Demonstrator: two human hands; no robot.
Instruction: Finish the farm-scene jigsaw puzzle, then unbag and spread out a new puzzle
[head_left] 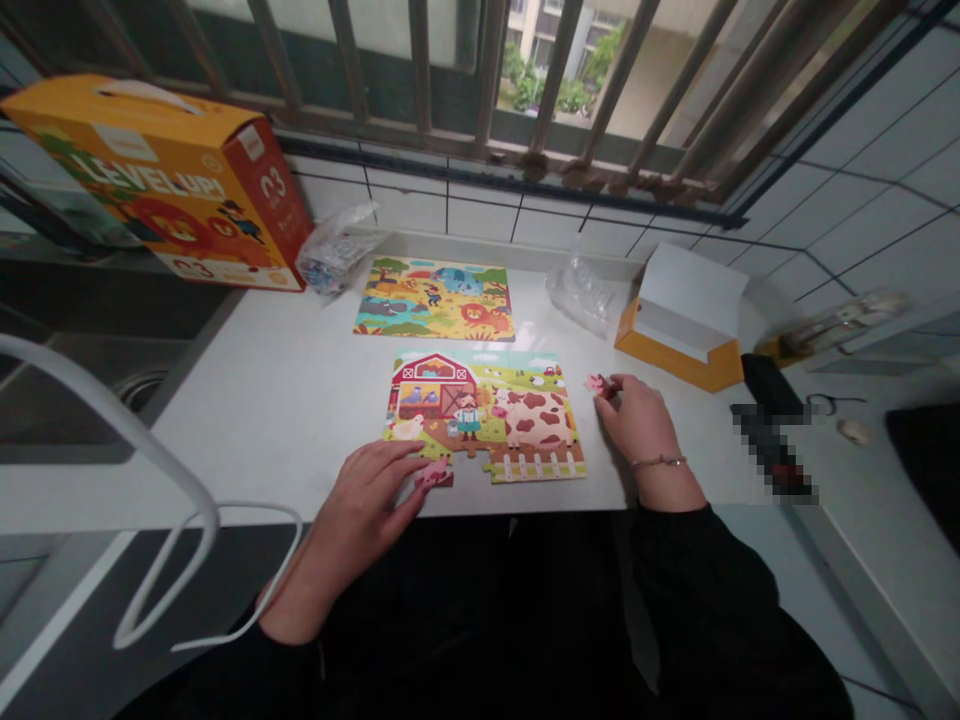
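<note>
A farm jigsaw puzzle [487, 400] with a red barn, a farmer and a spotted cow lies on the white counter in front of me. Its bottom edge has a gap between the pig piece and the white fence. My left hand [371, 490] rests over the lower left corner, fingers stretched out, touching the puzzle beside the pink pig piece [435, 473]. To the right of the puzzle, my right hand [637, 420] pinches a small pink puzzle piece [596, 384] between thumb and fingers, just off the puzzle's right edge.
Behind lies an assembled safari puzzle [435, 300]. A large orange box [172, 190] and a plastic bag of pieces [334, 255] stand left. Crumpled clear plastic [585, 295] and an open yellow box [679, 345] sit right. A white tube [150, 430] curves across the left foreground.
</note>
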